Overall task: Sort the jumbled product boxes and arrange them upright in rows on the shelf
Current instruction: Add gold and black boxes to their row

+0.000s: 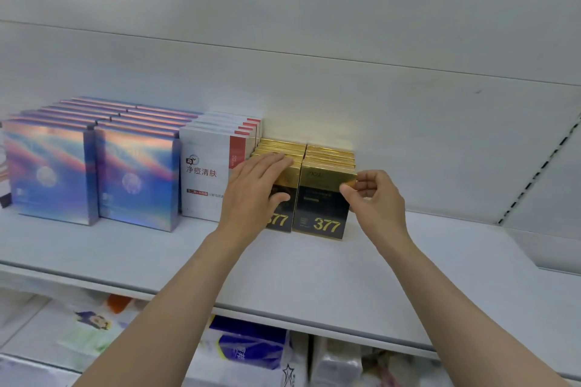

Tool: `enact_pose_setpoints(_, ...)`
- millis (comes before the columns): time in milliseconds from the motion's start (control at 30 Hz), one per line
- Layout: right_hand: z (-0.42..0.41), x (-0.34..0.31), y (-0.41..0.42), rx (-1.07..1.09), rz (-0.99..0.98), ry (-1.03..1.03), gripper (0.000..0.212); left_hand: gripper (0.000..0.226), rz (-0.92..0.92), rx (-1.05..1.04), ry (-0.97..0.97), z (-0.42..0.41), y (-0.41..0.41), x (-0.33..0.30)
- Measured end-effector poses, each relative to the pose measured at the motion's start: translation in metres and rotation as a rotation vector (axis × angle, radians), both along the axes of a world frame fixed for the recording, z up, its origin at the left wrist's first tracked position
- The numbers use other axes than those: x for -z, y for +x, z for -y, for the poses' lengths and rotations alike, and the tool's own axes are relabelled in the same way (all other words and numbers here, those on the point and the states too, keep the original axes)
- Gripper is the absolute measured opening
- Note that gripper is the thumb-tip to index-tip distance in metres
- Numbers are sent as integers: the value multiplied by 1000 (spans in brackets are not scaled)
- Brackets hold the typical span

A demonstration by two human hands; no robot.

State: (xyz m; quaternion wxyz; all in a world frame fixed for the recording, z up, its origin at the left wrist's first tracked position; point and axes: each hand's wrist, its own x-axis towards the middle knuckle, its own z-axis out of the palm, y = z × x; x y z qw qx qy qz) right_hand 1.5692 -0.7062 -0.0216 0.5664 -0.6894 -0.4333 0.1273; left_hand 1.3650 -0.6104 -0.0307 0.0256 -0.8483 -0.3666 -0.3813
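Head view: two rows of upright gold-and-black cardboard boxes marked 377 [320,201] stand mid-shelf near the back wall of the white metal shelf [314,280], just beside white boxes [209,179]. The left hand [251,192] rests flat-fingered over the left front box's top, thumb on its face; the right hand [375,198] pinches the right front box's upper right corner.

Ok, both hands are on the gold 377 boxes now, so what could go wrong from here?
1. The right hand pinches only the top corner of the right front gold box; it could tip forward.
2. The left hand lies across the left gold row; a push might skew it against the white boxes.
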Motion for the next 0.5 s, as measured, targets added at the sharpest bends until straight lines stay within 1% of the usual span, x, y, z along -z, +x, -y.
enact_pose_setpoints(200,-3,7,-12,33,119,-45,61,65,-8,-1,-9,1,0,-3)
enact_pose_setpoints(500,-5,9,-19,74,179,-89,62,64,-1,-16,-34,3,4,-6)
